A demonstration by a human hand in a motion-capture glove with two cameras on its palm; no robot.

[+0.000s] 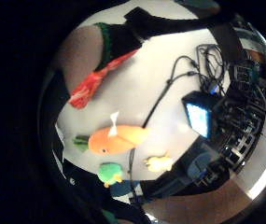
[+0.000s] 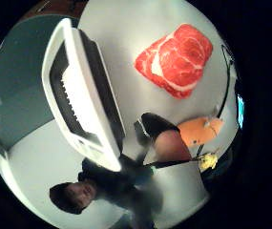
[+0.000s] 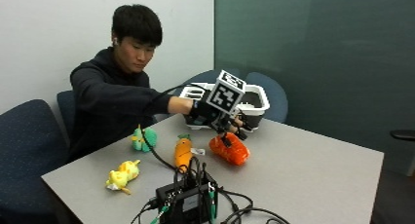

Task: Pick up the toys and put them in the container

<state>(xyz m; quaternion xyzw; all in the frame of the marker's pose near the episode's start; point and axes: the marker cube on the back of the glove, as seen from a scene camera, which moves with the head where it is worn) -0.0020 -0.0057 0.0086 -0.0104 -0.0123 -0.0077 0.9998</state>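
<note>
From my outside feed the gloved right hand [image 3: 217,118] covers the near wall of the white container [image 3: 258,100], and I cannot see its fingers. The steak toy [image 1: 95,80] is partly behind a fingertip.

Meat toy [image 3: 229,149] before container [image 3: 254,103]

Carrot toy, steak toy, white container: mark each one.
carrot toy [image 3: 183,152], outside view, middle of the orange body
steak toy [image 2: 175,59], thumb side palm view, centre of the marbled red face
white container [image 3: 258,106], outside view, outer side wall by the rim
</note>
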